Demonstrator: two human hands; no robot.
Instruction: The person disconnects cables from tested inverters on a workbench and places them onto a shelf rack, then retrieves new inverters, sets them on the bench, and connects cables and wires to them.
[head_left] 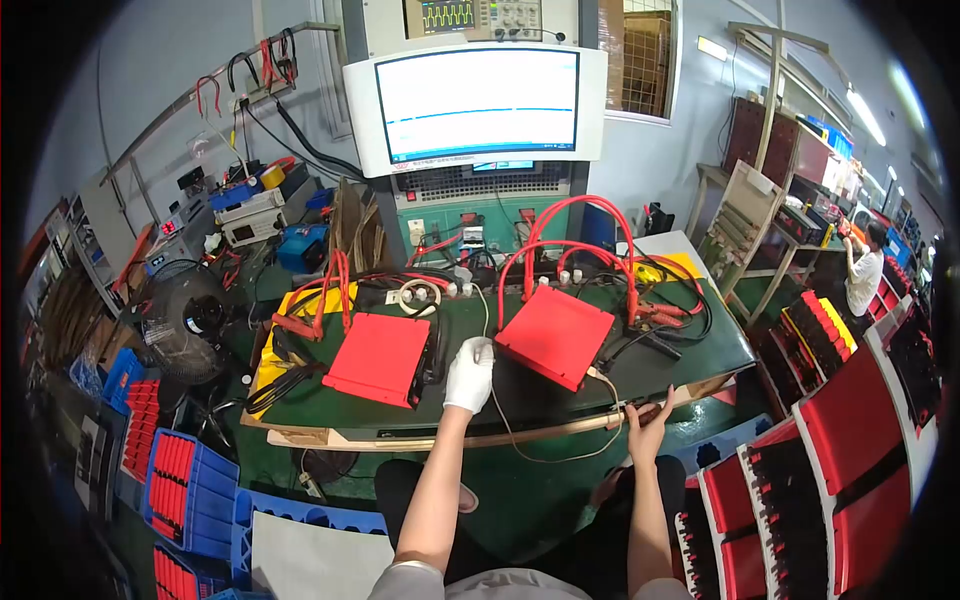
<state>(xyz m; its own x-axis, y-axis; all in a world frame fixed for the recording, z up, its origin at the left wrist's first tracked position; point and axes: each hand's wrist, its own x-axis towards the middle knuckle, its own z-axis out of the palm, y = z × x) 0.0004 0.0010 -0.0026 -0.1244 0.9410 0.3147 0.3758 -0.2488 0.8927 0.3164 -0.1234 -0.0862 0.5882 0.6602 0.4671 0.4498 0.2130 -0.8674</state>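
Note:
Two red box-shaped units lie on the green bench top. The left red unit [378, 358] has black cables along its right side. The right red unit [555, 337] sits tilted, with a pale cable at its lower right corner. My left hand [470, 377], in a white glove, is closed between the two units, beside a thin pale cable; what it holds, if anything, is hidden. My right hand [649, 428], bare, is at the bench's front edge with fingers apart, near a small dark thing I cannot make out.
A monitor [478, 105] stands behind the green bench [470, 415]. Thick red cables [575, 203] loop over its back. A black fan [185, 325] stands at left, blue crates [185, 492] lower left, racks of red panels [850, 440] at right. Another person [864, 275] is far right.

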